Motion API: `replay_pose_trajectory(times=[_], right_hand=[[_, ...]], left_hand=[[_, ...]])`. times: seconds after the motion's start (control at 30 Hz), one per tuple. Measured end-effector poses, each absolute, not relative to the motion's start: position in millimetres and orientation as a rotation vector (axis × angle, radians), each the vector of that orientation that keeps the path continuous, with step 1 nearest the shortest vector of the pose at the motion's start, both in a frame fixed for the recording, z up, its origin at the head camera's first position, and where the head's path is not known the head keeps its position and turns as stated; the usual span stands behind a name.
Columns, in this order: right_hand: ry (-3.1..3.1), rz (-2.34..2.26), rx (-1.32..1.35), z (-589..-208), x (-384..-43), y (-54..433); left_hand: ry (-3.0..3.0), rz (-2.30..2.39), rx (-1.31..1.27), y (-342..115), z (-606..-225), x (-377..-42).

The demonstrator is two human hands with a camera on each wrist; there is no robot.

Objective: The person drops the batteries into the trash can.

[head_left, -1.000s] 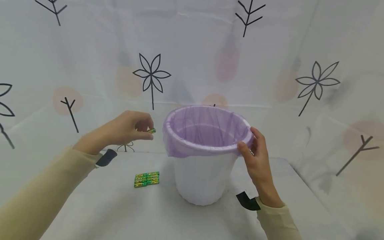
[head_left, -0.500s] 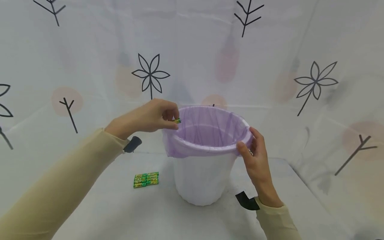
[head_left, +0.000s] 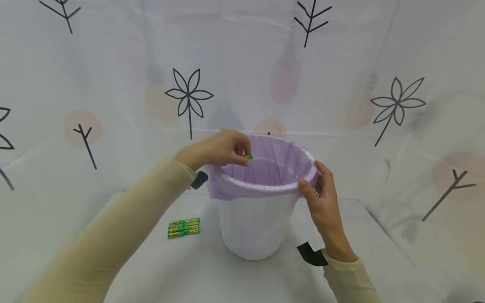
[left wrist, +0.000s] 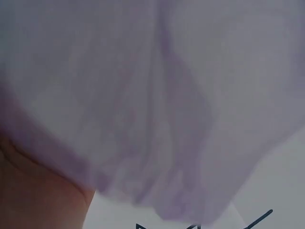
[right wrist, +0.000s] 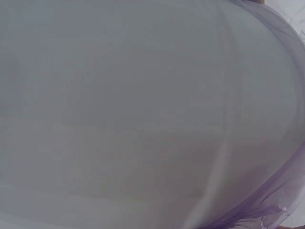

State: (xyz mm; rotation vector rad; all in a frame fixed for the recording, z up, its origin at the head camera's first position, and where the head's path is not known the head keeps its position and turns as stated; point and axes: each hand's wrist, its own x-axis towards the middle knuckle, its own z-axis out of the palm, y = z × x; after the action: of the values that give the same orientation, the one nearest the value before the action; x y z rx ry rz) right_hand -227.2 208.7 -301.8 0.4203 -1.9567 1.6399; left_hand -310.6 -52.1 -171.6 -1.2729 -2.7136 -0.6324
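Head view, left hand (head_left: 227,149): fingers pinching a small green-and-gold battery (head_left: 248,156) over the bin's mouth; exact count held unclear.
Head view, right hand (head_left: 323,200): fingers gripping the right rim of the white bin (head_left: 254,227), over its purple liner (head_left: 273,162).
Head view, battery set (head_left: 183,227): two columns, between bin and left edge of tabletop (head_left: 242,282).
Progress, judged: held piece not yet released; set left lying; earlier deposits cannot be told.
Left wrist view: blurred liner; grip hidden.
Right wrist view: bin wall, liner; grip hidden.
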Motion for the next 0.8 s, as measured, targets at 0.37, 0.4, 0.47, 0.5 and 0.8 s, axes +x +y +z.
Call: replay_pose_trajectory(times=[0.37, 0.4, 0.47, 0.5, 0.8], right_hand=[[-1.979, 1.621, 0.410, -302.3, -227.2, 209.1], [-1.981, 1.619, 0.411, -302.4, -227.1, 209.2], [-1.982, 1.615, 0.413, -302.4, -227.0, 209.3], [-1.981, 1.615, 0.415, -302.5, -227.0, 209.3], [-1.969, 1.622, 0.412, -301.9, -226.6, 208.4]], left_hand=[[-2.767, -0.572, -1.221, -28.3, -183.4, -321.9], [-2.776, -0.564, -1.220, -27.0, -184.0, -322.0], [-2.785, -0.555, -1.233, -24.7, -185.4, -322.2], [-2.789, -0.544, -1.237, -23.8, -186.1, -322.1], [-2.795, -0.463, -1.228, -23.0, -192.7, -323.4]])
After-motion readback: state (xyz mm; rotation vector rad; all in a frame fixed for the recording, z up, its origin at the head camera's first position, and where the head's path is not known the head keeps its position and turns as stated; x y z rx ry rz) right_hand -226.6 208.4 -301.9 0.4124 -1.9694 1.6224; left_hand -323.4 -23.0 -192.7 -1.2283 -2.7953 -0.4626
